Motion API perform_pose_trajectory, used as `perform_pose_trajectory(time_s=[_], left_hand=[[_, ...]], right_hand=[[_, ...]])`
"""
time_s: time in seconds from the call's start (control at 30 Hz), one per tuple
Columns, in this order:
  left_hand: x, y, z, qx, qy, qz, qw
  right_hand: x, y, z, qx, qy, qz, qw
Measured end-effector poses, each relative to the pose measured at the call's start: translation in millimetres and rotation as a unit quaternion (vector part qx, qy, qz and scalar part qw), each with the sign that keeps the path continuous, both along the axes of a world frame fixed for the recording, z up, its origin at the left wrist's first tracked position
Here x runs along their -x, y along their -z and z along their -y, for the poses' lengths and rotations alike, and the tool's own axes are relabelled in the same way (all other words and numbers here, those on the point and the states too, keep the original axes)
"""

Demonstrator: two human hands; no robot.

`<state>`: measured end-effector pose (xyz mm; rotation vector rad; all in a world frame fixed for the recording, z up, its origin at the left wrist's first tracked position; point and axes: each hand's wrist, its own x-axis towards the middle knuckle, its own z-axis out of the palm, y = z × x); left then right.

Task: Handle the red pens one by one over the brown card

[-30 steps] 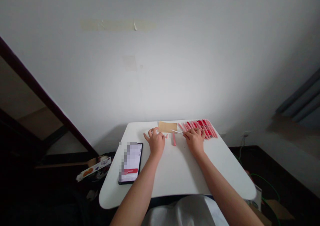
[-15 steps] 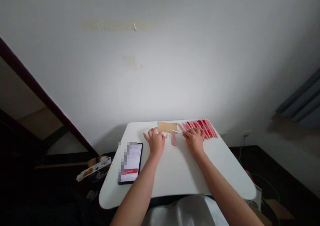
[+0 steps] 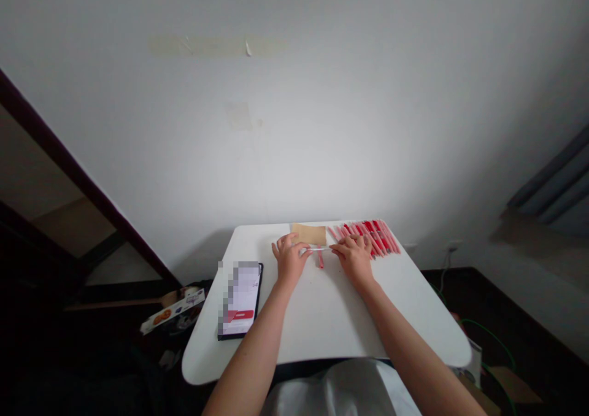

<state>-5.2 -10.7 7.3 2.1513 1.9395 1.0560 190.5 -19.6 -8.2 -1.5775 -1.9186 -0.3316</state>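
Observation:
A thin white stick (image 3: 321, 249) stretches level between my two hands, just above the tabletop. My left hand (image 3: 291, 262) pinches its left end between thumb and fingertips, the other fingers loosely spread. The stick's right end is in the closed fingertips of my right hand (image 3: 354, 259). Below the stick, between the hands, lies a short pink-red strip (image 3: 321, 261). Behind them is a flat tan rectangular piece (image 3: 309, 234). Many slim pink and red sticks (image 3: 380, 238) lie side by side at the far right, partly behind my right hand.
The white table (image 3: 331, 324) has rounded corners and stands against a wall. A phone (image 3: 243, 302) with a lit screen lies at its left. On the floor to the left is a printed box (image 3: 172, 312); a green cable (image 3: 499, 342) runs at the right.
The white stick has shifted left and now reaches my left fingertips. My left hand has moved slightly right and its fingers have closed in; a small pink piece by them no longer shows.

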Motion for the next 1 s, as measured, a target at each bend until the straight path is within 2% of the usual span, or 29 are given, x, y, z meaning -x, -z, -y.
perform_pose_trajectory(time_s=[0.2, 0.37, 0.6, 0.8, 1.0], left_hand=[[-0.1, -2.8, 1.1, 0.002, 0.0, 0.021, 1.0], [-1.3, -0.8, 0.8, -0.013, -0.048, 0.027, 0.998], [-5.9, 1.4, 7.5, -0.012, -0.093, -0.049, 0.994], [-7.1, -3.9, 12.6, 0.021, -0.099, -0.087, 0.991], [-6.0, -2.4, 11.5, 0.032, -0.096, -0.088, 0.991]], right_hand=[[0.5, 0.7, -0.3, -0.01, 0.013, 0.005, 1.0], [0.6, -1.4, 0.9, -0.015, 0.048, 0.004, 0.999], [0.4, -0.5, 0.3, -0.023, 0.06, 0.019, 0.998], [1.4, -2.4, 1.6, -0.019, 0.063, 0.02, 0.998], [1.6, -3.6, 2.3, -0.014, 0.059, 0.017, 0.998]])
